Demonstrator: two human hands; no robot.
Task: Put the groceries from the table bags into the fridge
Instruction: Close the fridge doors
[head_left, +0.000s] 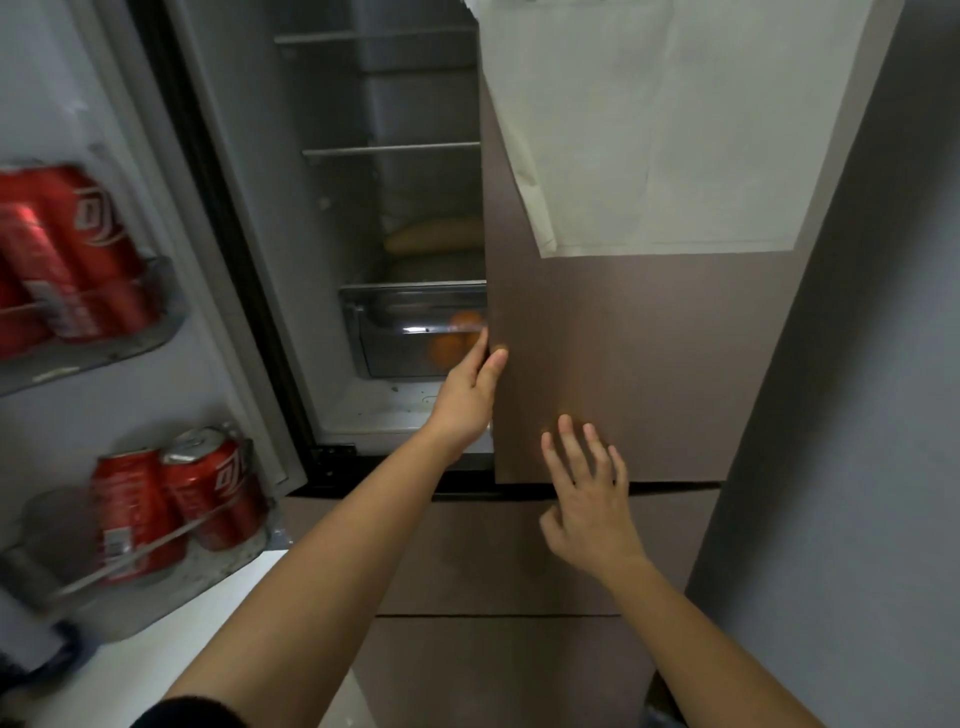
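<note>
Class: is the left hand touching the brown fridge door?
Touching. Head view: the left hand grips the brown fridge door by its edge, thumb in front, fingers behind.

No legible lettering on red cans (136, 512)

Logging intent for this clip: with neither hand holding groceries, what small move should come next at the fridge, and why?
Probably pull the right door open with the left hand, whose fingers curl round its inner edge. That door hides part of the shelves and drawer; the right hand is spread by its front, empty.
</note>
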